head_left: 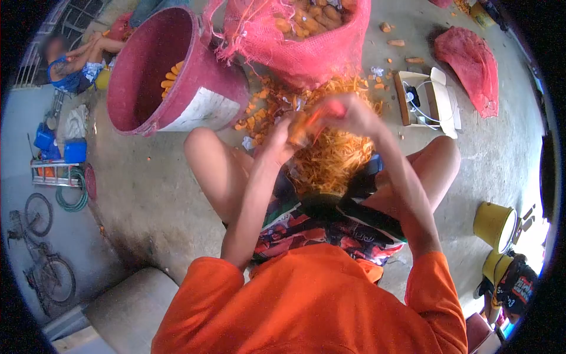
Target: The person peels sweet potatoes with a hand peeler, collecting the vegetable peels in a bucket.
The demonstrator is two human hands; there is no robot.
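My left hand (pixel 278 143) is wrapped round an orange carrot (pixel 299 133), held over the space between my knees. Close beside it, my right hand (pixel 356 117) is closed on a red-handled peeler (pixel 335 110), its front end at the carrot; motion blurs both. Under my hands lies a large heap of orange peelings (pixel 333 156). Straight ahead, a pink mesh sack (pixel 295 56) stands open with unpeeled carrots (pixel 312 20) inside. To the left, a big maroon tub (pixel 147 71) leans toward me and holds several peeled carrots (pixel 172 79).
An open cardboard box (pixel 421 100) with a white cable sits at the right, near a flat red mesh sack (pixel 470 68). Carrot bits litter the concrete floor (pixel 150 194). Yellow buckets (pixel 494 227) and a person (pixel 513 289) are at far right; another person (pixel 73 62) sits far left.
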